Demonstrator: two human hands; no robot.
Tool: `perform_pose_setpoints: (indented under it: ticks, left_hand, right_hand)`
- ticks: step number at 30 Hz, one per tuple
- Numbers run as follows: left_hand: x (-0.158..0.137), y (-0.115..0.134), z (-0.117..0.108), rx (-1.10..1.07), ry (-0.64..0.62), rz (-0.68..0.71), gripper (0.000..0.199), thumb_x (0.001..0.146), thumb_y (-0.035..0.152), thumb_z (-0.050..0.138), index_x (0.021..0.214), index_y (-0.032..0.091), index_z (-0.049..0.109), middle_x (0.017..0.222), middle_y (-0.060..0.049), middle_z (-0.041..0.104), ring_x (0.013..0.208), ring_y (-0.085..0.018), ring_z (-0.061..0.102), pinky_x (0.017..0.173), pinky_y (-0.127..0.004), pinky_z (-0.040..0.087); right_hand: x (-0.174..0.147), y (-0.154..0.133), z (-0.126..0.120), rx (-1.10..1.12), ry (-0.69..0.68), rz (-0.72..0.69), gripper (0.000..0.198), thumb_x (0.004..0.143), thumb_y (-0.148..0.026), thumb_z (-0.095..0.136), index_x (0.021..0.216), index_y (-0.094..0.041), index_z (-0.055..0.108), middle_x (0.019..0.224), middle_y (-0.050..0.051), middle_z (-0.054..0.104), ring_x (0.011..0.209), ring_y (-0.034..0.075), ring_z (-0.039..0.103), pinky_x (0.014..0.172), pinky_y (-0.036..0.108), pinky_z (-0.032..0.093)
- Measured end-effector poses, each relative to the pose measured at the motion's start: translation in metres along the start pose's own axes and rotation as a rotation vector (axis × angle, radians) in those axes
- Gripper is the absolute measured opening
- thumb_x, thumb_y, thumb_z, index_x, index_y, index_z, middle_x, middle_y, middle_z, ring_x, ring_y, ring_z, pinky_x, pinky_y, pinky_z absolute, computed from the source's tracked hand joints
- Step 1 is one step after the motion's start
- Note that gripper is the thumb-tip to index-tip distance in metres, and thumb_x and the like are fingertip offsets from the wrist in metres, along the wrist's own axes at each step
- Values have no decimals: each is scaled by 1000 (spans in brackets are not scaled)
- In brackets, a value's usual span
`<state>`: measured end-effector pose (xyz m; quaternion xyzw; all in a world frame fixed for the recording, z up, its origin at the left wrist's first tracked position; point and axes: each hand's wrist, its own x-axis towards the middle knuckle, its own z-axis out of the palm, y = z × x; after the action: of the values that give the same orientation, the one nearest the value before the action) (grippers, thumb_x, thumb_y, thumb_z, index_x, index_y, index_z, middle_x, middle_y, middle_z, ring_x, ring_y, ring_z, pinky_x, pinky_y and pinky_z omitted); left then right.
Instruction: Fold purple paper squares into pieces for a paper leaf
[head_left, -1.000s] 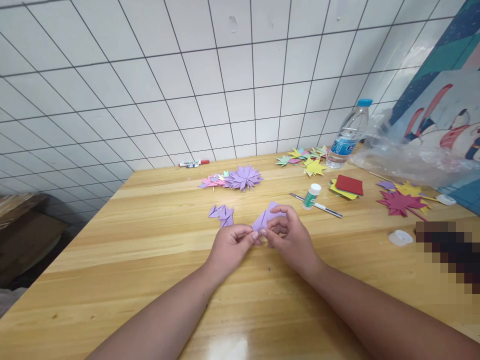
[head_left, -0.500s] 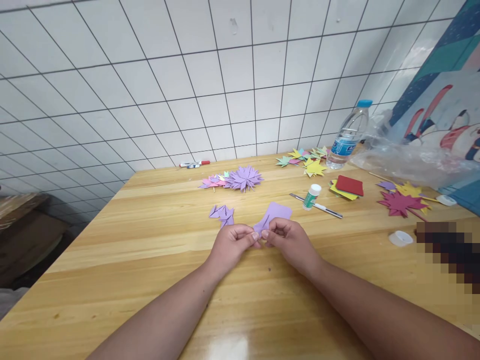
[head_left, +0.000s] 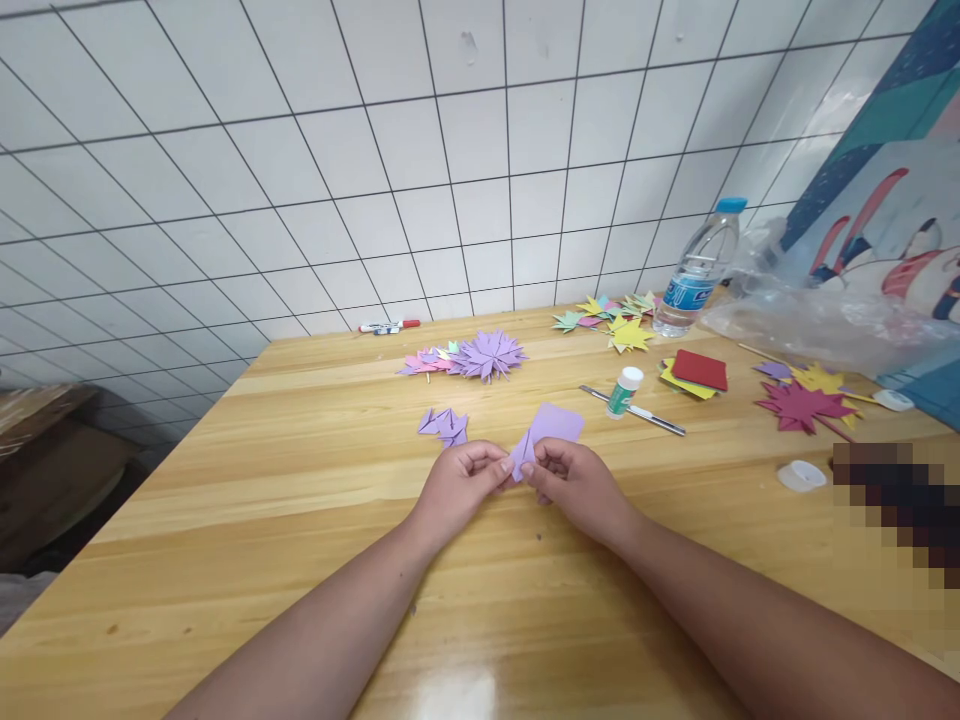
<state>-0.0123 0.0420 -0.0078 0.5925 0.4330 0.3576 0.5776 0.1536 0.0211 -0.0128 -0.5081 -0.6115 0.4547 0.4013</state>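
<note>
Between my hands is a small folded piece of purple paper point(head_left: 522, 462), its narrow tip pointing toward me. My left hand point(head_left: 466, 488) pinches its left edge between thumb and fingers. My right hand point(head_left: 576, 484) grips the right edge, thumb on top and fingers curled beneath. Just behind it on the table lies flat purple paper point(head_left: 559, 422), partly covered by the folded piece and my right hand. Several folded purple pieces point(head_left: 447, 424) rest beyond my left hand. A glue stick point(head_left: 624, 393) with a white cap stands beyond my right hand, beside a slim metal cutter point(head_left: 657, 420).
Purple paper flowers point(head_left: 489, 356) and markers point(head_left: 390, 327) lie toward the tiled wall. At the right are a water bottle point(head_left: 694, 270), coloured paper squares point(head_left: 699, 371), a dark red paper leaf shape point(head_left: 804, 404), a clear round lid point(head_left: 801, 476) and a plastic bag point(head_left: 810, 325).
The purple piece has turned in my fingers, so its folded face and pointed tip now show more upright. Both hands stay nearly in place.
</note>
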Motion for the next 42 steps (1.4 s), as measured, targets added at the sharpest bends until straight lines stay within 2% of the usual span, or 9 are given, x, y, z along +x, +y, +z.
perform_pose_setpoints:
  ticks: [8,12,16,22,25,29,33,38,42]
  left_hand:
    - [-1,-6,0,114,-81,-2,24,70,36,66,67,13,63,69,-4,69,63,-14,60,60,-23,44]
    - [-1,-4,-2,151,-89,19,24,69,36,66,63,13,63,62,-4,67,54,-11,55,52,-20,39]
    - [-1,-9,1,232,-25,41,24,71,35,63,61,13,59,59,-3,64,51,-10,51,49,-20,36]
    - [-3,-18,2,482,68,145,25,75,36,56,60,16,58,50,3,52,45,-8,42,45,-19,30]
    - [-5,-12,2,538,100,171,17,74,33,58,67,18,60,57,3,57,50,-9,47,48,-19,35]
    - [-9,-3,3,529,83,217,15,72,31,62,81,20,63,71,0,64,63,-12,56,55,-20,41]
    - [-7,-3,4,393,51,173,21,75,34,60,88,18,65,79,-4,68,69,-15,61,58,-21,45]
    - [-4,-6,3,308,109,176,16,75,30,60,80,17,68,76,-5,71,69,-16,63,62,-23,47]
    - [-5,-5,2,338,152,187,16,75,30,60,80,17,70,76,-5,71,66,-16,63,60,-23,47]
  right_hand:
    - [0,3,-1,-9,16,-26,21,78,-32,53,62,-20,47,58,-4,49,57,11,49,54,22,43]
    - [-1,1,1,50,-31,-5,22,78,-36,54,64,-19,49,60,-3,51,58,11,50,53,21,44]
    - [-1,-4,-1,111,-44,33,24,78,-42,54,70,-19,51,65,-2,51,62,12,52,51,21,46]
    - [0,-4,-3,86,-10,25,31,82,-46,48,68,-19,53,59,-3,45,51,10,45,45,20,45]
    - [1,-3,-3,65,8,22,31,82,-46,47,67,-19,54,64,-3,48,52,10,46,44,20,44]
    - [2,-3,-2,53,14,25,28,84,-43,44,72,-20,54,70,-2,51,51,10,48,46,22,44]
    - [1,-3,-1,19,15,-9,24,85,-39,42,74,-21,53,65,-3,50,51,10,48,46,21,42]
    - [-1,-1,-1,-49,17,-38,8,79,-24,46,79,-22,55,64,-4,51,55,11,47,51,21,40]
    - [-1,1,0,-64,17,20,13,73,-16,46,81,-22,54,65,-5,54,60,12,51,53,21,39]
